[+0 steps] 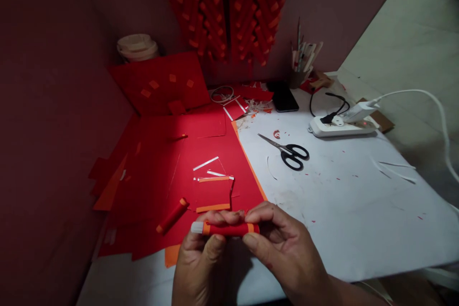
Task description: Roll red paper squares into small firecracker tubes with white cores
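Note:
Both my hands grip a red paper roll with orange bands near its ends, held level above the table's front edge. A whitish, translucent tip juts from its left end; I cannot tell what it belongs to. My left hand pinches the left part between thumb and fingers, and my right hand pinches the right end. Just beyond lies a red paper piece with orange strips and white edges. To its left rests another red roll with orange ends, on the red sheets.
Black-handled scissors lie on the white tabletop. Behind them are a phone, a pen holder and a power strip with cables. Red folded-paper hangings cover the back wall. Paper scraps are scattered about.

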The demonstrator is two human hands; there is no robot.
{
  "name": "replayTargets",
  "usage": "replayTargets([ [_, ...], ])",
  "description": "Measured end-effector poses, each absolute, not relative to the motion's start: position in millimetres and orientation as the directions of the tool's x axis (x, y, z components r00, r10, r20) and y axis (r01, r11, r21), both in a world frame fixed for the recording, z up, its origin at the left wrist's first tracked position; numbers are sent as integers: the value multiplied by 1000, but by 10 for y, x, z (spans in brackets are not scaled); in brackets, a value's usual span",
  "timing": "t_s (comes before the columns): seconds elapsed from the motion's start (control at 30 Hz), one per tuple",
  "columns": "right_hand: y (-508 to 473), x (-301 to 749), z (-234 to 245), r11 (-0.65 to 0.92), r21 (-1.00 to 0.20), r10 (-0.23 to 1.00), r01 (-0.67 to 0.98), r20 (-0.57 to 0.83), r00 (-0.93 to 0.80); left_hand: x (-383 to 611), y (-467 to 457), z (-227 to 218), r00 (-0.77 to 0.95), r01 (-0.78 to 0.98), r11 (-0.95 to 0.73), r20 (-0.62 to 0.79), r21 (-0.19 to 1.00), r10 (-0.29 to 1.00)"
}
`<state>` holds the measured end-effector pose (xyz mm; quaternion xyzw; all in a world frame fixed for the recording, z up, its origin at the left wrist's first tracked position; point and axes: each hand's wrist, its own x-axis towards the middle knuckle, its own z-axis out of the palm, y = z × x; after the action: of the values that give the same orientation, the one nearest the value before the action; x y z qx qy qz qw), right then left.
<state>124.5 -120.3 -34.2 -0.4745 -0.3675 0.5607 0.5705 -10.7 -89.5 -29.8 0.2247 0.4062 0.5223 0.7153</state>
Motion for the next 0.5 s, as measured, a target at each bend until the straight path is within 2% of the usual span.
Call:
replayTargets([
  [0.13, -1219, 1273, -368, 27, -989, 986, -147, 2, 167, -86, -882, -291, 152, -581, 471, -480, 664, 864],
  [0.2, -1229, 1278, -393, 45, -995, 983, -91, 28, 182, -91, -875, -306, 145, -531, 521, -534, 668, 833],
  [0.37, -1251, 1275, -462, 107, -994, 976, 3, 105, 192, -142, -877, -353, 105, -312, 487, -480, 816, 871],
  [0.5, -1267, 1277, -488, 158, -983, 965, 89, 173, 197, -153, -885, -358, 137, -327, 481, -463, 813, 876],
])
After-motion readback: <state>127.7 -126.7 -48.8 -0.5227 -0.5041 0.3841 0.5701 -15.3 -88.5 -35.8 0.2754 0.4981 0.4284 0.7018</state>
